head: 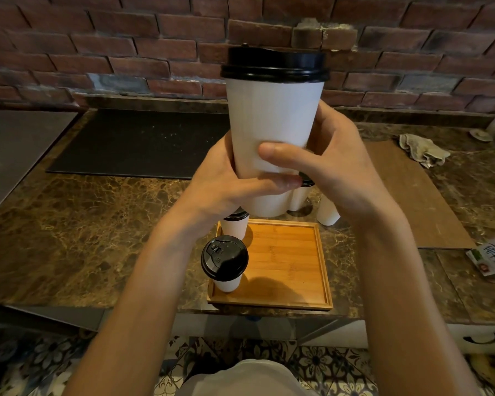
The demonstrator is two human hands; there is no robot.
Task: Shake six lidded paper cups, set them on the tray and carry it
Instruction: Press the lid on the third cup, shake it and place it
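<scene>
I hold a white paper cup with a black lid (275, 110) upright in the air, close to the camera, above the counter. My left hand (229, 184) grips its lower part from the left and my right hand (335, 164) wraps it from the right, thumb across the front. Below lies a square wooden tray (292, 267) near the counter's front edge. Two lidded cups stand along its left side: a near cup (225, 264) and a far cup (235, 225) partly hidden by my left wrist. Several more white cups (327, 212) stand behind the tray, largely hidden by my hands.
A black mat (137, 144) lies on the marble counter at the back left. A wooden board (412, 195) sits to the right, with a crumpled cloth (422, 150) behind it and a milk carton (492, 258) at the right edge. A brick wall closes the back.
</scene>
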